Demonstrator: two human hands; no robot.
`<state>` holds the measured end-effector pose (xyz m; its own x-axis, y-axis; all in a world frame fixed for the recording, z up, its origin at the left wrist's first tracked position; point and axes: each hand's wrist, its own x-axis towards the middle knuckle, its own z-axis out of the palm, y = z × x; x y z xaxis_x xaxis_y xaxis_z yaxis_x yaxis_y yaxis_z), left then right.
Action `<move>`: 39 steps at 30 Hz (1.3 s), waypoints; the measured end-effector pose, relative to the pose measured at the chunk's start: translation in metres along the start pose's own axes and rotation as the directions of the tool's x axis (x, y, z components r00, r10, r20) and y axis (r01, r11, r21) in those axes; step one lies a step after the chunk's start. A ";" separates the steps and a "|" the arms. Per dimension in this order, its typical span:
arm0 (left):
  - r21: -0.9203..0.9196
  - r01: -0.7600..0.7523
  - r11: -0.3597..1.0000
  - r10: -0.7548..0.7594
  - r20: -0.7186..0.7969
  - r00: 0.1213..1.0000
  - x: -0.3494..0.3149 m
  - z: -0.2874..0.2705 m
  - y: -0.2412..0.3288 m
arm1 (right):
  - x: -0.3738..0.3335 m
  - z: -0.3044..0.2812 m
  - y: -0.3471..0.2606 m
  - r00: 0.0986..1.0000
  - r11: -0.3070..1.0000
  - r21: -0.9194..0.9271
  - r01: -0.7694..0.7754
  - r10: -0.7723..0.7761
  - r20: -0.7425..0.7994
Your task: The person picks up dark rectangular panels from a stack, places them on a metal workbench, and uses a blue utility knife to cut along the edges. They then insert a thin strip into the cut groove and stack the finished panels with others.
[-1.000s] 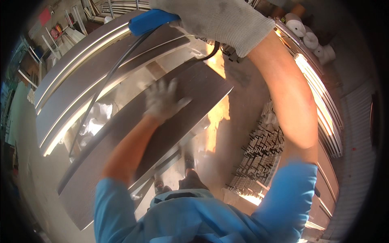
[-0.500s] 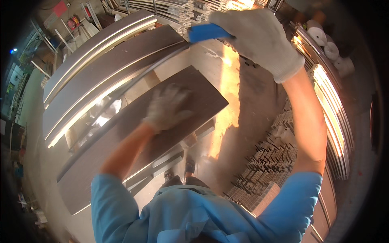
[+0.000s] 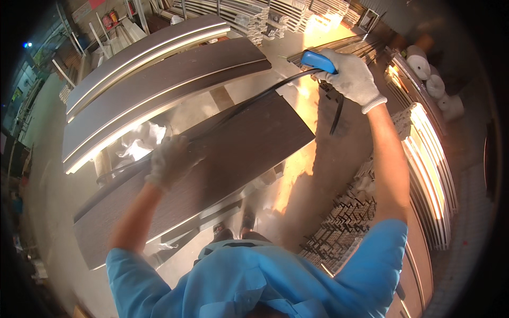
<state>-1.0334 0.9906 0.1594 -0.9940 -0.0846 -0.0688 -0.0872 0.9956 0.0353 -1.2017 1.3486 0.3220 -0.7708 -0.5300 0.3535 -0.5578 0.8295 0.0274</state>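
My right hand (image 3: 352, 77), in a light knit glove, is raised at the far right with its fingers closed round a blue tool (image 3: 319, 61) whose exact kind does not show. A long black strip (image 3: 249, 100) runs from beside the tool down to the left, and a short dark length (image 3: 337, 115) hangs below the hand. My gloved left hand (image 3: 172, 164) is over the left part of a dark brown panel (image 3: 254, 143), close to the strip. Motion smears its fingers, so whether it grips the strip is unclear. The panel lies slanting in front of me.
Two more long dark panels (image 3: 196, 69) with pale edges lie beyond it. Crumpled white wrapping (image 3: 142, 140) sits in the gap between. At the right are stacked long profiles (image 3: 427, 175), white rolls (image 3: 419, 66) and a rack with dark prongs (image 3: 339, 217).
My left hand has slid left along the panel toward the strip. My right hand has come down slightly with the blue tool, and the hanging dark length now shows below it.
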 end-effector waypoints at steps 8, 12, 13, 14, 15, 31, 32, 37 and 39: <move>-0.235 -0.668 0.706 0.512 -0.482 0.711 0.003 0.033 0.085 | -0.009 -0.021 -0.005 0.988 0.998 -0.045 0.036 -0.042 -0.145; -0.183 -0.605 0.775 0.439 -0.533 0.723 0.088 0.042 0.128 | 0.004 -0.020 0.013 0.995 0.992 0.127 -0.014 0.026 -0.099; -0.235 -0.538 0.809 0.379 -0.491 0.784 0.099 0.041 0.130 | 0.009 -0.017 0.017 0.996 0.997 0.071 -0.024 0.030 -0.083; -0.295 -0.440 0.848 0.315 -0.388 0.866 0.108 0.039 0.130 | 0.013 -0.013 0.022 0.995 0.999 0.046 0.024 -0.020 -0.093; -0.351 -0.339 0.873 0.244 -0.287 0.926 0.111 0.036 0.126 | 0.016 -0.009 0.027 0.994 0.998 0.015 0.053 -0.052 -0.092; 0.220 0.938 0.269 -0.963 0.034 0.268 -0.258 0.006 -0.279 | 0.077 0.078 0.083 0.996 0.929 0.365 0.063 -0.037 -0.079; 0.229 0.973 0.011 -0.998 0.066 -0.004 -0.287 -0.010 -0.304 | 0.077 0.080 0.077 0.999 0.905 0.424 -0.032 0.044 -0.019; 0.051 0.996 0.075 -0.983 -0.163 0.082 -0.303 -0.033 -0.347 | 0.071 0.065 0.031 1.000 0.950 0.311 0.020 -0.017 -0.013; -0.209 0.888 0.409 -0.905 -0.217 0.365 -0.254 -0.032 -0.337 | 0.071 0.054 0.014 0.984 0.975 0.186 0.122 -0.094 -0.153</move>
<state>-0.7533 0.6750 0.1972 -0.2986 -0.9410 0.1591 -0.9323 0.3233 0.1621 -1.2808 1.3125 0.2967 -0.6586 -0.5724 0.4885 -0.6951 0.7113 -0.1037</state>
